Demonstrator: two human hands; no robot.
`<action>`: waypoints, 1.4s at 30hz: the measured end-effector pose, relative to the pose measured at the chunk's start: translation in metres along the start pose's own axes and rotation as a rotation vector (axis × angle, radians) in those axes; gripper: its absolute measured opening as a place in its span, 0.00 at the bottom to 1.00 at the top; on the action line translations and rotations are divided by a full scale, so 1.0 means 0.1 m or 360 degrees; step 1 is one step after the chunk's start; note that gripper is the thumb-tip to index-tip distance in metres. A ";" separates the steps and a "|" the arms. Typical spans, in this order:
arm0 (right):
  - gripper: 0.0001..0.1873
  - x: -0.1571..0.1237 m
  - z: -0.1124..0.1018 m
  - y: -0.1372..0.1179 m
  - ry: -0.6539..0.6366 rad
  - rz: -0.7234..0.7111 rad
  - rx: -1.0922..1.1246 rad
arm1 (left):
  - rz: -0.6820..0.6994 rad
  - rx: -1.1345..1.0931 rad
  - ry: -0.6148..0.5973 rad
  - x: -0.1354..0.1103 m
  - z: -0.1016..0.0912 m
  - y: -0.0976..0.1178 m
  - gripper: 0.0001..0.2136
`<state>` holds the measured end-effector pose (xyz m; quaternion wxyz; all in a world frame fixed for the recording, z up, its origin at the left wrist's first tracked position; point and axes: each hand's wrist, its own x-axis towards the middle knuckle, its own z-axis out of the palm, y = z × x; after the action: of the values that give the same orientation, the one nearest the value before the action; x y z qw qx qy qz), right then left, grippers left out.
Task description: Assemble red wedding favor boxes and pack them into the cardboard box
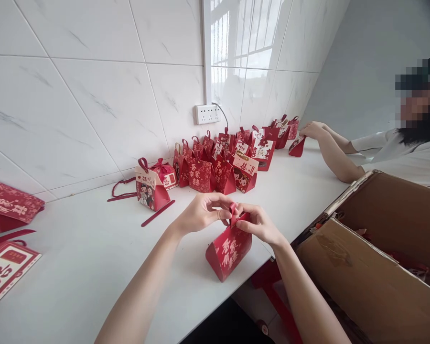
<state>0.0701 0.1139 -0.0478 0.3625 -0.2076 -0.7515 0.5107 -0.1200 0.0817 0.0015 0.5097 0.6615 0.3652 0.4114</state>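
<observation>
A small red paper gift box [228, 249] with gold characters stands on the white counter [93, 258] near its front edge. My left hand [204, 212] and my right hand [256, 222] meet at its top, both pinching the red handle flaps together. Behind them, a row of several finished red gift boxes [215, 172] lines the tiled wall. One closer box [151, 188] with a cartoon couple stands apart at the left, with a loose red strip [157, 213] beside it.
An open cardboard carton [380, 267] sits at the right, below counter level. Flat red boxes [7, 263] lie at the far left. Another person's hand [313, 130] touches a red box [296, 145] at the far end. A red stool [272, 286] shows under the counter.
</observation>
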 end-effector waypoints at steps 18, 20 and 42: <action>0.10 -0.28 0.28 -0.44 0.0705 -0.0013 -0.0549 | 0.0351 0.0530 0.0508 -0.13 0.30 0.31 0.09; 0.10 -0.24 0.27 -0.45 0.0726 0.0000 -0.0493 | 0.0311 0.0447 0.0522 -0.11 0.28 0.30 0.10; 0.16 -0.35 -0.19 -0.71 0.0642 0.0209 -0.0400 | 0.0012 0.0517 0.0326 0.23 0.52 0.44 0.13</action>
<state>0.1114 0.0733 0.0100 0.4426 -0.3971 -0.7064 0.3839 -0.0609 0.0735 0.0410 0.3547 0.6912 0.4742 0.4142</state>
